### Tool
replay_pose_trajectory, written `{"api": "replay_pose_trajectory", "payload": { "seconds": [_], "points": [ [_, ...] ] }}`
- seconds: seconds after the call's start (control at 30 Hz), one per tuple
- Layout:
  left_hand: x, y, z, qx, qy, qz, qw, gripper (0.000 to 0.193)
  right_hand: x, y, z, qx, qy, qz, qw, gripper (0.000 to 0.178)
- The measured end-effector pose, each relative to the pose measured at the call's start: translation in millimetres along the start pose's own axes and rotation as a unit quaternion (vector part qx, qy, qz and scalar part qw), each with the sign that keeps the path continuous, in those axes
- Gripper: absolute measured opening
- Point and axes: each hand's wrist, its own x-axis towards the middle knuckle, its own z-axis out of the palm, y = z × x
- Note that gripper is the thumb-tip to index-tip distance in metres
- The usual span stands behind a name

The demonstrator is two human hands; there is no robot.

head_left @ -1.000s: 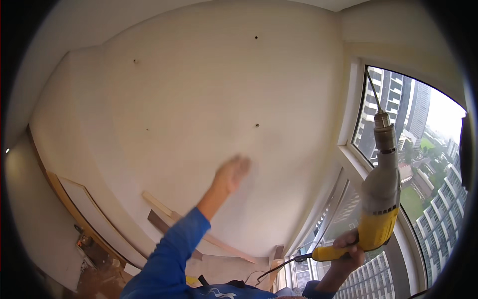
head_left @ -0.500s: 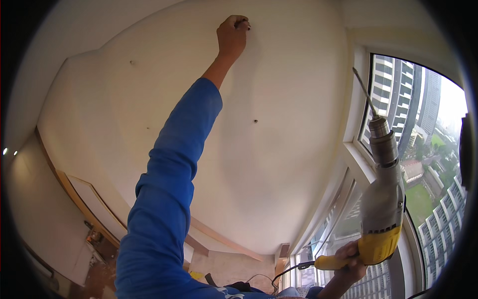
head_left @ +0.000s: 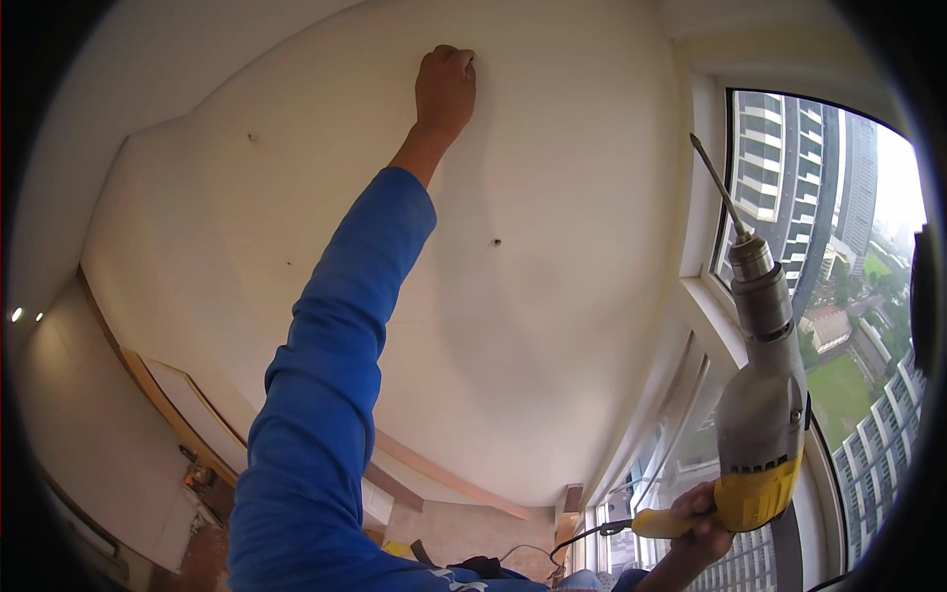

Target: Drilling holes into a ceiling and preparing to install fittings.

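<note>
My left hand [head_left: 447, 91] is stretched up against the pale wall [head_left: 572, 326], its fingers closed and bent together at the surface. What they pinch, if anything, is hidden; a small dark spot shows at the fingertips. A blue sleeve [head_left: 326, 335] covers that arm. At the right, my right hand [head_left: 702, 528] is wrapped round the yellow handle of a corded power drill [head_left: 762, 405]. The drill has a grey body and a long thin bit [head_left: 717, 183] pointing upward, apart from the wall. Below my left hand, a dark hole [head_left: 496, 242] marks the wall.
Another hole [head_left: 252, 138] lies farther left in the wall. Beside the drill is a large window [head_left: 848, 296] with tall buildings outside. The drill's black cord [head_left: 582, 536] runs leftward from its handle. Wooden trim [head_left: 449, 479] and tools [head_left: 200, 481] show lower down.
My left hand has turned slightly at the wall and its fingers are folded closer in. The whole view has shifted a little; my right hand still holds the drill.
</note>
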Motion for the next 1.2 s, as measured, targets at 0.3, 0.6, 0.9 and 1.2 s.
{"api": "replay_pose_trajectory", "payload": {
  "seconds": [0.3,0.6,0.9,1.2],
  "points": [
    [-1,7,15,-0.029,0.017,-0.023,0.999,0.015,-14,18,-17,0.162,0.154,0.092,0.97,0.036],
    [69,-23,-30,-0.18,-0.269,-0.236,0.916,0.018,-2,83,24,0.103,-0.069,0.061,0.99,0.036],
    [81,-11,-40,-0.227,-0.339,-0.298,0.863,0.019,2,128,14,0.131,-0.053,0.095,0.985,0.055],
    [65,-10,-43,-0.277,-0.308,-0.292,0.862,0.019,7,144,13,0.125,0.023,0.131,0.983,0.057]
  ]
}}
